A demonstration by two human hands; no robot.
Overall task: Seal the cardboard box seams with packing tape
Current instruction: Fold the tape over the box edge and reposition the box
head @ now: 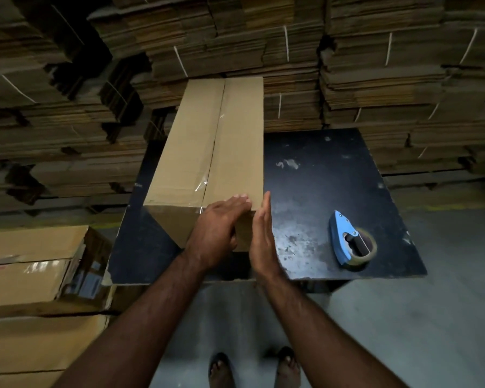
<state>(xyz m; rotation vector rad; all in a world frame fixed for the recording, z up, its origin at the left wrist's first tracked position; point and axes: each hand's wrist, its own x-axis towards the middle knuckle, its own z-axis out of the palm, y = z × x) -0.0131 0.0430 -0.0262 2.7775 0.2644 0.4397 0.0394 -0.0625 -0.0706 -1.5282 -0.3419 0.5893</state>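
Observation:
A long brown cardboard box (191,141) lies on a black table (319,177), its top centre seam covered with clear tape that curls up near the front end. My left hand (219,233) lies over the box's near right corner, fingers flat on the top and thumb on the front face. Held flat with fingers together, my right hand (263,233) stands edge-up against the box's right side at that corner. A blue tape dispenser (350,242) with a roll of tape rests on the table to the right, apart from both hands.
Tall stacks of flattened, strapped cardboard (375,65) fill the background behind the table. Taped boxes (34,270) are stacked on the floor at the left. My feet in sandals (252,368) stand on the grey floor below the table's front edge.

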